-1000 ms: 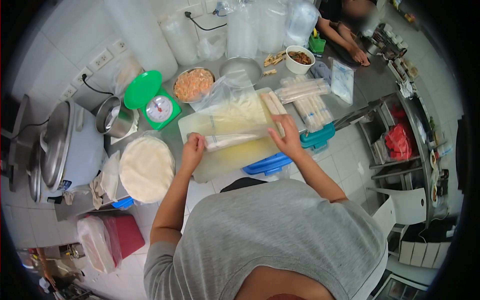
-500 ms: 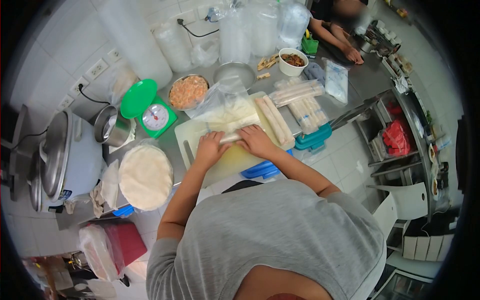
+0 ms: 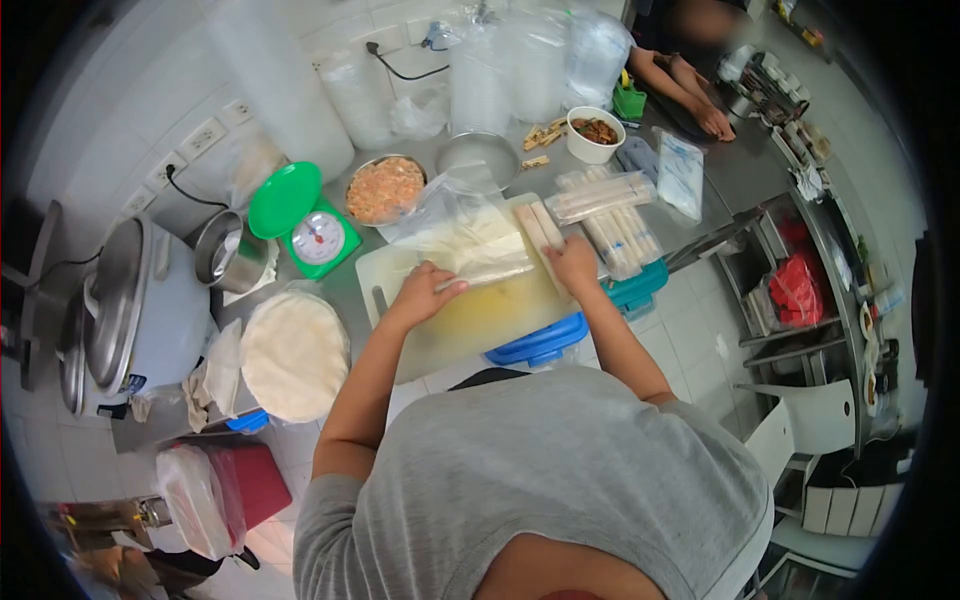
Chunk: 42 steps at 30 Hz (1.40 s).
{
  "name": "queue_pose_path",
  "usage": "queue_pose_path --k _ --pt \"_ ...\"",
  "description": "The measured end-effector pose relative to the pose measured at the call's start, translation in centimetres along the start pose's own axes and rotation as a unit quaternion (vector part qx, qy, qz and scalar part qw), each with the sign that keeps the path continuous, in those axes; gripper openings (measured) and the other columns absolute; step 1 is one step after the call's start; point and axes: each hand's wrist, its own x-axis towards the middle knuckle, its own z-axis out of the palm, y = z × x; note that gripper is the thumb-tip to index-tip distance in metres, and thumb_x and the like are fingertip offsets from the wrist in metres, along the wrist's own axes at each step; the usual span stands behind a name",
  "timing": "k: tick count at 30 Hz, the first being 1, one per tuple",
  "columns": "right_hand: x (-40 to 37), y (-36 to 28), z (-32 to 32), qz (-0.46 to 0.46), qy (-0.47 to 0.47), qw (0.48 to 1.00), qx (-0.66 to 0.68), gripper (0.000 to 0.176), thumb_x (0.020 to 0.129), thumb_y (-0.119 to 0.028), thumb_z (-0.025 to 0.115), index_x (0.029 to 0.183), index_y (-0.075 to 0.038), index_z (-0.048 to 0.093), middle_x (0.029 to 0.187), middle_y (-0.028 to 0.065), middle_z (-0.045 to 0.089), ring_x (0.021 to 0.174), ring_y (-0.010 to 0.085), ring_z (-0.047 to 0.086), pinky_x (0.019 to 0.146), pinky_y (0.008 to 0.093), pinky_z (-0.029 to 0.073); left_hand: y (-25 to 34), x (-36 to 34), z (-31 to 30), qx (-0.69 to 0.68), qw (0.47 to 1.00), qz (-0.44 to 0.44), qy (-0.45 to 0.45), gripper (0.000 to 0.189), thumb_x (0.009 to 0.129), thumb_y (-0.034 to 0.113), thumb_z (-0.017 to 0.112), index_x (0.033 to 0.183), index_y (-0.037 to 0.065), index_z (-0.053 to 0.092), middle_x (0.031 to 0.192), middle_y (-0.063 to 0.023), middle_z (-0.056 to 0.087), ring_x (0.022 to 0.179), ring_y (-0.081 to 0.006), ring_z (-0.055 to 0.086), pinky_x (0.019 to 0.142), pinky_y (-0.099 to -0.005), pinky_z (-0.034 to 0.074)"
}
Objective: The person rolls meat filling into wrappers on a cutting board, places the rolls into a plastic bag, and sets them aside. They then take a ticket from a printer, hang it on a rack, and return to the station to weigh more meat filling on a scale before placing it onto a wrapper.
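Observation:
A pale roll (image 3: pixel 497 272) lies across the white cutting board (image 3: pixel 420 345), on a thin wrapper sheet. My left hand (image 3: pixel 430 292) is at the roll's left end, fingers apart with the thumb pointing along it. My right hand (image 3: pixel 574 264) is at the board's right side, touching the lower part of the finished rolls (image 3: pixel 541 232) that lie side by side there; its fingers are bent and their tips partly hidden. Clear plastic film (image 3: pixel 445 208) lies over the board's back edge. A yellowish wet patch (image 3: pixel 495 312) shows in front of the roll.
Left of the board are a green scale (image 3: pixel 322 238), a bowl of orange filling (image 3: pixel 386 190) and a stack of round wrappers (image 3: pixel 295 355). Packed rolls (image 3: pixel 620 235) and a bowl of food (image 3: pixel 594 136) are at the right. A co-worker's hands (image 3: pixel 716 123) rest farther back.
My right hand has left the roll and moved right to the finished rolls. My left hand stays near the roll's left end. The whole view has shifted slightly.

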Motion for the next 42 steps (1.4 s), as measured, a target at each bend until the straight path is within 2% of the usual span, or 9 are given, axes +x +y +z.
queue_pose_path --k 2,7,9,13,18,22,29,35,42 --pt "0.0 -1.5 -1.7 0.076 -0.078 0.992 0.070 0.051 0.071 -0.036 0.073 0.099 0.004 0.058 0.103 0.0248 0.061 0.098 0.0387 0.058 0.085 0.0424 0.046 -0.6 0.7 -0.5 -0.023 0.999 -0.012 -0.045 0.042 0.086 0.042 0.059 0.097 0.002 0.067 0.094 -0.0184 0.059 0.093 -0.0313 0.054 0.084 -0.0370 0.043" --pt "2.3 1.2 -1.0 0.027 -0.158 0.977 0.141 0.055 0.070 -0.030 0.071 0.112 0.003 0.059 0.104 0.0234 0.063 0.095 0.0362 0.061 0.082 0.0400 0.048 -1.5 2.2 -1.8 -0.077 0.982 -0.100 -0.140 0.063 0.091 0.057 0.043 0.095 -0.001 0.065 0.095 -0.0194 0.063 0.091 -0.0277 0.059 0.084 -0.0355 0.045" --pt "2.3 0.8 -2.6 -0.030 -0.099 0.990 0.095 0.045 0.073 -0.024 0.069 0.110 0.000 0.060 0.099 0.0204 0.065 0.089 0.0327 0.063 0.080 0.0380 0.048 -2.7 2.8 -1.8 -0.154 0.969 -0.124 -0.150 0.072 0.089 0.065 0.037 0.096 -0.001 0.065 0.098 -0.0167 0.064 0.093 -0.0242 0.060 0.086 -0.0337 0.045" --pt "0.4 -6.2 -7.3 -0.149 -0.151 0.938 0.274 0.031 0.078 -0.005 0.066 0.108 0.000 0.059 0.096 0.0125 0.064 0.087 0.0212 0.061 0.078 0.0301 0.047 -2.3 3.0 -3.7 -0.272 0.923 -0.208 -0.176 0.086 0.083 0.077 0.029 0.102 0.001 0.065 0.100 -0.0119 0.065 0.091 -0.0207 0.061 0.086 -0.0325 0.045" --pt "0.9 -11.3 -2.6 -0.283 -0.368 0.852 0.241 0.032 0.078 0.001 0.065 0.109 0.000 0.059 0.096 0.0076 0.064 0.088 0.0163 0.058 0.080 0.0280 0.046 -4.1 3.0 -4.0 -0.443 0.844 -0.218 -0.207 0.088 0.083 0.077 0.025 0.105 0.002 0.065 0.102 -0.0098 0.065 0.088 -0.0177 0.061 0.080 -0.0313 0.046" --pt "0.8 -12.9 1.3 -0.336 -0.431 0.822 0.159 0.033 0.077 -0.005 0.067 0.109 0.000 0.060 0.098 0.0116 0.064 0.092 0.0209 0.060 0.083 0.0303 0.045 -5.8 3.4 -4.6 -0.489 0.800 -0.216 -0.273 0.078 0.086 0.072 0.034 0.107 0.004 0.065 0.103 -0.0081 0.064 0.084 -0.0163 0.060 0.076 -0.0313 0.046" --pt "2.2 -11.2 4.9 -0.326 -0.411 0.833 0.178 0.032 0.077 -0.015 0.069 0.103 0.002 0.061 0.099 0.0148 0.064 0.091 0.0248 0.061 0.082 0.0327 0.045 -4.4 4.4 -3.4 -0.090 0.976 -0.097 -0.171 0.043 0.074 0.045 0.070 0.093 0.006 0.071 0.091 -0.0078 0.068 0.083 -0.0200 0.061 0.074 -0.0314 0.046" --pt "1.0 -11.6 3.6 -0.394 -0.343 0.849 0.078 0.034 0.082 -0.016 0.063 0.110 0.003 0.056 0.102 0.0198 0.057 0.093 0.0341 0.055 0.085 0.0378 0.043 -1.8 3.6 -2.7 0.106 0.984 -0.063 -0.127 0.040 0.071 0.042 0.071 0.097 0.012 0.071 0.096 -0.0113 0.066 0.092 -0.0278 0.061 0.080 -0.0405 0.046" --pt "-0.9 -7.6 4.5 -0.471 -0.180 0.859 0.092 0.042 0.082 -0.013 0.062 0.120 0.001 0.051 0.112 0.0206 0.051 0.103 0.0373 0.049 0.090 0.0421 0.039 -4.8 2.8 0.0 0.084 0.994 -0.060 -0.036 0.034 0.076 0.040 0.066 0.101 0.017 0.070 0.104 -0.0099 0.058 0.104 -0.0300 0.052 0.085 -0.0450 0.041"
